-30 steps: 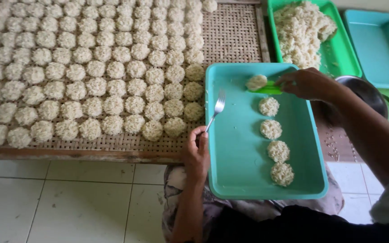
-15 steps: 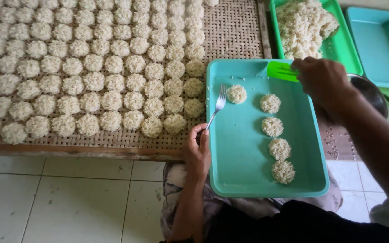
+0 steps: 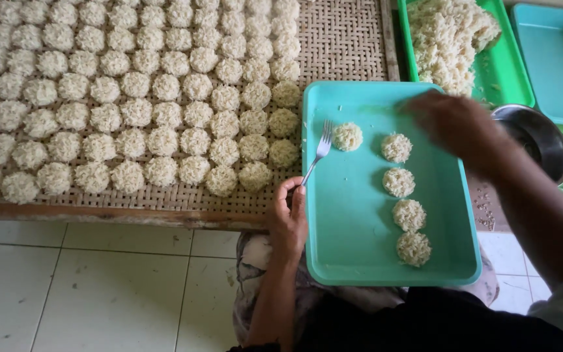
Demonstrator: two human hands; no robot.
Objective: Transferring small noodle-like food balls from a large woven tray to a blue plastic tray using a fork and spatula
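A teal tray rests on my lap and holds several round pressed noodle discs. One disc lies alone near the top left, and the others form a column down the right side. My left hand grips a metal fork at the tray's left edge, with the tines pointing toward the lone disc. My right hand hovers blurred over the tray's upper right corner, just above the column. I cannot make out whether it holds anything.
A woven mat on a wooden frame carries rows of noodle discs. A green tray with loose noodles sits behind, with an empty teal tray to its right. A metal bowl stands by my right arm. White floor tiles lie below.
My right hand set a new disc on the tray's upper left with a green mould, then lifted away to the right. The mould no longer shows. The left hand and fork barely moved.
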